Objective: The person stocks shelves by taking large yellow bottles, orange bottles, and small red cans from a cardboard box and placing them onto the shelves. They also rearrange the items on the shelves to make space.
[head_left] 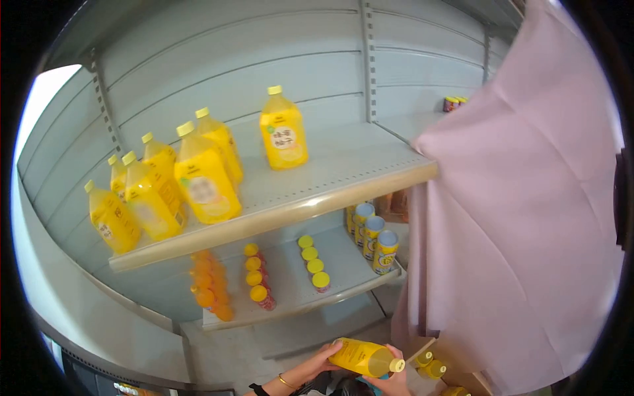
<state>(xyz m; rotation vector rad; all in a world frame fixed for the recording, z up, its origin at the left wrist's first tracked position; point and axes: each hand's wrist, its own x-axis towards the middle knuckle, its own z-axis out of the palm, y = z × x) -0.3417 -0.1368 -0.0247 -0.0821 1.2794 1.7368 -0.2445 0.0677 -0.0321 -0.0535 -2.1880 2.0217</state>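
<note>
A large yellow drink bottle (360,357) lies sideways between my two hands at the bottom of the view, its pale yellow cap pointing right. My left hand (323,358) grips the base end, with a bracelet and a black band on that arm. Near the cap end, my right hand (395,381) wraps around the bottle from below and behind; some of its fingers are hidden. Similar yellow bottles (206,179) stand in a group at the left of the upper shelf (330,173). Another matching bottle (284,132) stands apart, farther right on that shelf.
The lower shelf (350,267) bears orange bottles (210,284), orange-capped jars (255,277), yellow-capped jars (316,265) and yellow cans (385,251). A pink cloth (508,218) hangs along the right. Below it, more yellow bottles (432,369) sit in a cardboard box (477,382).
</note>
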